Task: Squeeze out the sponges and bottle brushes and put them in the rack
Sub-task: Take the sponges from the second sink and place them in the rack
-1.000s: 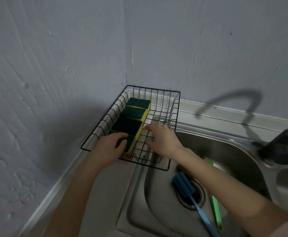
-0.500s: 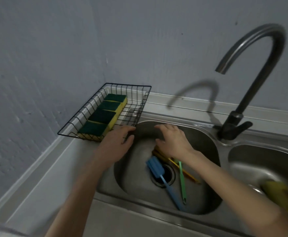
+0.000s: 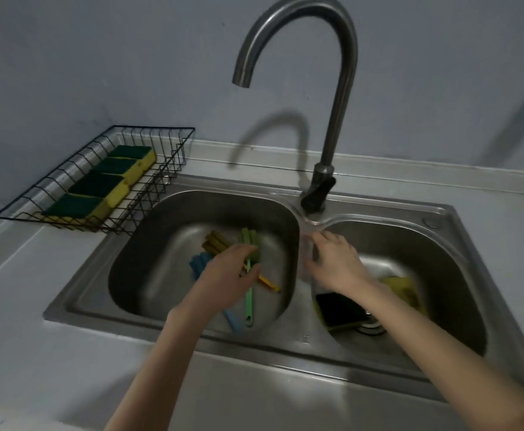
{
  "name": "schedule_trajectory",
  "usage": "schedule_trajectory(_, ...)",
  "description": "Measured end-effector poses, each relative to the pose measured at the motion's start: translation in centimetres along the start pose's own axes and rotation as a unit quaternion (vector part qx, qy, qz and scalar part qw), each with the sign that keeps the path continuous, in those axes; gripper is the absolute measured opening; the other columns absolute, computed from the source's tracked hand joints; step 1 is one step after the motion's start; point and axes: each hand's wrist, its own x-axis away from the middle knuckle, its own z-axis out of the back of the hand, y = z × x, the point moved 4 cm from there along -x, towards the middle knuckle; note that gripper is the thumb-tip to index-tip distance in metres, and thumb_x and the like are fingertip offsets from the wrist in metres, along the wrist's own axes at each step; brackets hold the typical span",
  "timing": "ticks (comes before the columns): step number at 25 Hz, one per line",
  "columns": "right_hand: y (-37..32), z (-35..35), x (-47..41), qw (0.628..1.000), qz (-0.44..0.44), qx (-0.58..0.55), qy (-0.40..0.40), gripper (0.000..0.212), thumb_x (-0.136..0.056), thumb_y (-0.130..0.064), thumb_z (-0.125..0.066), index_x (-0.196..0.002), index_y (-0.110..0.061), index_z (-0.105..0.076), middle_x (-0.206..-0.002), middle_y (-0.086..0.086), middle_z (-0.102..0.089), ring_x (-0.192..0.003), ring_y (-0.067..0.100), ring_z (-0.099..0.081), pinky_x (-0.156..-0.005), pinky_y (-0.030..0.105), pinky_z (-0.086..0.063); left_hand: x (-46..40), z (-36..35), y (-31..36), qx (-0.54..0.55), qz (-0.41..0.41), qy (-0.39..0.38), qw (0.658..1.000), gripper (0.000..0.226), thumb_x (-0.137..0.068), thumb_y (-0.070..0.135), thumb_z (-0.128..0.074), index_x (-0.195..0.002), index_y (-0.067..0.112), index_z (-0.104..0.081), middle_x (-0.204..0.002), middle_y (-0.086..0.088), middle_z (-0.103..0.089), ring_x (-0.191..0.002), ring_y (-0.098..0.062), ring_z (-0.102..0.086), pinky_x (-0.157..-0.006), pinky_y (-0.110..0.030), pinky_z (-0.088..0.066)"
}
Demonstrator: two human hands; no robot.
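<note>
Reaching into the steel double sink (image 3: 285, 345), my left hand (image 3: 223, 279) now closes round the green foam bottle brush (image 3: 249, 244) in its left basin. My right hand (image 3: 335, 262) has moved over the divider, fingers spread and empty.

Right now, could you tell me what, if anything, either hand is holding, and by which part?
The left hand is closing on the green brush just below its head; a firm grip cannot be told. The right hand holds nothing.

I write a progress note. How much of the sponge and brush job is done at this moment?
Done: four sponges lie in the wire rack. In hand: the left hand closes around the green bottle brush; it is not lifted yet. Left: the yellow and blue brushes in the left basin, two sponges in the right basin under the empty right hand.
</note>
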Motion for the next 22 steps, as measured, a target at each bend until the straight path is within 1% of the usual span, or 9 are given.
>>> schedule_trajectory(2, 3.2, 0.1, 0.8, 1.0, -0.023, 0.003, -0.007, 0.052, -0.088, -0.026, -0.049, -0.138, -0.022, -0.034, -0.143, 0.007, -0.041, -0.134, 0.029, -0.032, -0.109, 0.039, -0.028, -0.6, -2.2, 1.9, 0.006, -0.003, -0.017, 1.0, 0.043, -0.089, 0.023, -0.049, -0.13, 0.011, -0.041, -0.136, -0.01, -0.048, -0.12, -0.023, -0.049, -0.098, -0.027, -0.035)
schedule_trajectory(6, 9.1, 0.5, 1.4, 0.997, -0.076, 0.003, -0.02, 0.053, -0.089, -0.027, -0.048, -0.139, -0.021, -0.032, -0.142, 0.011, -0.041, -0.132, 0.031, -0.034, -0.108, 0.039, -0.03, -2.5, -5.3, 5.8, 0.01, -0.03, -0.062, 0.998, 0.042, -0.091, 0.022, -0.045, -0.131, 0.012, -0.039, -0.138, -0.01, -0.046, -0.122, -0.024, -0.047, -0.102, -0.031, -0.036)
schedule_trajectory(9, 13.5, 0.2, 1.3, 0.991, -0.127, 0.002, -0.049, 0.054, -0.088, -0.03, -0.049, -0.138, -0.021, -0.032, -0.142, 0.014, -0.039, -0.132, 0.033, -0.034, -0.107, 0.042, -0.032, -4.8, -7.9, 8.0, -0.001, -0.046, -0.081, 0.996, 0.042, -0.09, 0.023, -0.046, -0.131, 0.014, -0.04, -0.138, -0.009, -0.046, -0.125, -0.023, -0.044, -0.105, -0.032, -0.034)
schedule_trajectory(10, 14.7, -0.1, 1.3, 0.988, -0.143, 0.001, -0.062, 0.055, -0.088, -0.031, -0.05, -0.138, -0.021, -0.031, -0.142, 0.015, -0.038, -0.132, 0.034, -0.033, -0.108, 0.044, -0.031, -5.4, -9.0, 8.4, -0.016, -0.049, -0.101, 0.994, 0.043, -0.09, 0.024, -0.046, -0.131, 0.013, -0.039, -0.139, -0.01, -0.045, -0.126, -0.024, -0.043, -0.106, -0.034, -0.034)
schedule_trajectory(14, 19.0, -2.1, 1.1, 0.97, -0.216, -0.007, -0.114, 0.06, -0.087, -0.033, -0.05, -0.14, -0.019, -0.026, -0.143, 0.02, -0.031, -0.132, 0.038, -0.029, -0.108, 0.046, -0.029, -7.8, -15.0, 9.1, -0.075, -0.037, -0.24, 0.967, 0.05, -0.089, 0.026, -0.048, -0.134, 0.009, -0.033, -0.141, -0.014, -0.04, -0.129, -0.028, -0.039, -0.107, -0.036, -0.032)
schedule_trajectory(17, 21.3, -4.4, 1.3, 0.948, -0.274, 0.017, -0.161, 0.062, -0.087, -0.036, -0.05, -0.138, -0.014, -0.022, -0.143, 0.025, -0.023, -0.13, 0.043, -0.027, -0.109, 0.048, -0.027, -8.5, -18.9, 8.0, -0.096, -0.021, -0.31, 0.946, 0.059, -0.085, 0.027, -0.054, -0.135, 0.01, -0.029, -0.141, -0.016, -0.039, -0.127, -0.031, -0.04, -0.105, -0.041, -0.037)
schedule_trajectory(18, 21.8, -5.0, 1.3, 0.942, -0.29, 0.016, -0.171, 0.061, -0.088, -0.035, -0.049, -0.138, -0.014, -0.021, -0.142, 0.025, -0.021, -0.129, 0.044, -0.027, -0.108, 0.049, -0.027, -8.6, -20.0, 7.5, -0.11, -0.013, -0.335, 0.936, 0.064, -0.084, 0.028, -0.055, -0.137, 0.01, -0.025, -0.143, -0.017, -0.037, -0.129, -0.033, -0.038, -0.106, -0.042, -0.036)
schedule_trajectory(20, 22.3, -5.9, 1.3, 0.936, -0.306, 0.005, -0.174, 0.062, -0.088, -0.034, -0.049, -0.139, -0.016, -0.017, -0.14, 0.024, -0.021, -0.127, 0.044, -0.03, -0.106, 0.05, -0.03, -8.5, -21.7, 6.5, -0.146, 0.008, -0.372, 0.917, 0.071, -0.084, 0.033, -0.055, -0.14, 0.01, -0.017, -0.148, -0.017, -0.027, -0.133, -0.036, -0.029, -0.111, -0.046, -0.029)
schedule_trajectory(22, 22.6, -6.2, 1.0, 0.935, -0.312, -0.001, -0.166, 0.065, -0.087, -0.035, -0.051, -0.138, -0.016, -0.016, -0.139, 0.024, -0.022, -0.126, 0.043, -0.032, -0.104, 0.05, -0.032, -8.7, -22.7, 5.9, -0.162, 0.024, -0.374, 0.913, 0.073, -0.085, 0.038, -0.053, -0.14, 0.009, -0.016, -0.151, -0.017, -0.02, -0.136, -0.037, -0.022, -0.114, -0.048, -0.022)
